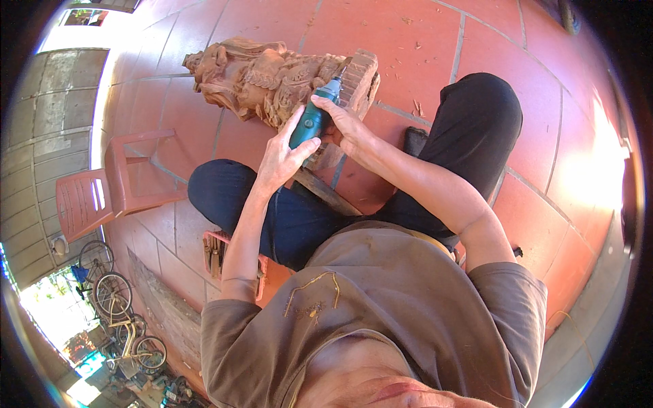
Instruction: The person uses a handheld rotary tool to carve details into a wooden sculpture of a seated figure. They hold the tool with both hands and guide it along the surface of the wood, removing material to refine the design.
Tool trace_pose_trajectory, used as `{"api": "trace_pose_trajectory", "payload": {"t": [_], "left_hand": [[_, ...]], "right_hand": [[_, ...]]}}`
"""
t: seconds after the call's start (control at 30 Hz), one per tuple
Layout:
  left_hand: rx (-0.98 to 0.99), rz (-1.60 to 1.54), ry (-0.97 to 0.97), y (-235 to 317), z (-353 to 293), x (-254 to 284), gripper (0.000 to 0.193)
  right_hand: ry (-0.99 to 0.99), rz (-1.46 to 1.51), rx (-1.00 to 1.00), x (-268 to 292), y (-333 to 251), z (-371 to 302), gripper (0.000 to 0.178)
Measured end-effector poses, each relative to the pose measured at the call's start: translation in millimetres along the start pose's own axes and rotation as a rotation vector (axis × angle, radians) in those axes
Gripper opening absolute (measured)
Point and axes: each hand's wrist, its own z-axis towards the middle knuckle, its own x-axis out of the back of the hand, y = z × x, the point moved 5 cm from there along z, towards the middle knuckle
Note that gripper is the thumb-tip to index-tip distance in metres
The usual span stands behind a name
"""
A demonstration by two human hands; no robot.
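A carved wooden statue (265, 76) lies on its side on the tiled floor in front of my knees, its block-like base (360, 80) toward the right. Both my hands are on a green rotary power tool (308, 126). My left hand (280, 155) wraps its body from the left, thumb across the near end. From the right, my right hand (345, 128) grips it with the thumb on top near the grey nose; the other fingers are partly hidden behind the tool. The thin tip points at the edge of the base; I cannot tell whether it touches.
A piece of wood (328, 192) lies between my bent legs. By my left side sits a pink basket (216, 253) with tools. A reddish plastic chair (119, 180) stands at the left, bicycles (114, 297) beyond. Wood shavings (418, 109) dot the floor.
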Motion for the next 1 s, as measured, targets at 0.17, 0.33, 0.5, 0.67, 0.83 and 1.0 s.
{"api": "trace_pose_trajectory", "payload": {"t": [0.17, 0.33, 0.5, 0.67, 0.83, 1.0], "left_hand": [[0.013, -0.005, -0.011, 3.5, -2.4, -0.6, 0.074], [0.044, -0.031, -0.044, 7.3, -2.5, -1.2, 0.074], [0.071, -0.049, -0.068, 10.4, -3.8, -1.8, 0.075], [-0.028, 0.016, -0.029, 3.8, -1.4, -2.1, 0.075], [0.013, -0.016, -0.062, 3.2, -1.4, -4.0, 0.076], [-0.031, 0.014, -0.067, 2.7, 0.7, -4.2, 0.079]], "right_hand": [[-0.006, 0.002, -0.012, -0.5, -1.1, -4.9, 0.059], [-0.01, -0.001, -0.03, 0.5, -2.2, -8.0, 0.055], [-0.017, 0.0, -0.029, 1.4, -3.2, -11.7, 0.052], [-0.005, -0.001, -0.027, 4.5, -2.5, -11.5, 0.051], [0.005, 0.002, -0.02, 5.7, -3.1, -14.3, 0.053], [-0.025, 0.026, -0.003, 5.0, -6.1, -17.3, 0.052]]}}
